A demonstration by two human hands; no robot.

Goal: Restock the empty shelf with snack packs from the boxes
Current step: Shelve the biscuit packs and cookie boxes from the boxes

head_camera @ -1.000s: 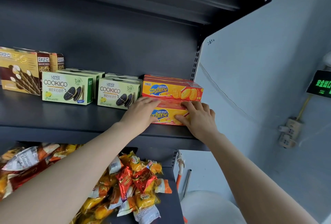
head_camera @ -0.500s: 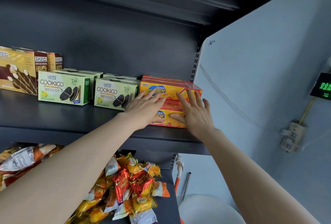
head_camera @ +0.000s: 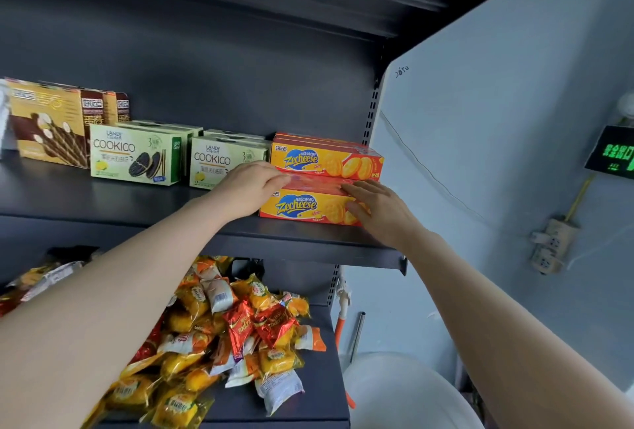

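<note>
My left hand (head_camera: 252,185) and right hand (head_camera: 380,211) press flat on the front box (head_camera: 302,205) ends, gripping nothing. I'd push evenly, flush against the rear box (head_camera: 326,159) — no skew.

The right hand (head_camera: 380,212) covers the right end of the front Zecheese box (head_camera: 302,205). The left hand (head_camera: 252,185) hides that box's upper left corner and the lower right of the nearest COOKICO box (head_camera: 219,161) (its small print is unreadable). Far right of the right hand, the green sign (head_camera: 614,154) runs off frame, its characters blurred.

Matt dark metal shelf (head_camera: 103,199), glossy cardboard Zecheese boxes (head_camera: 302,205), shiny foil snack packs (head_camera: 240,325).
</note>
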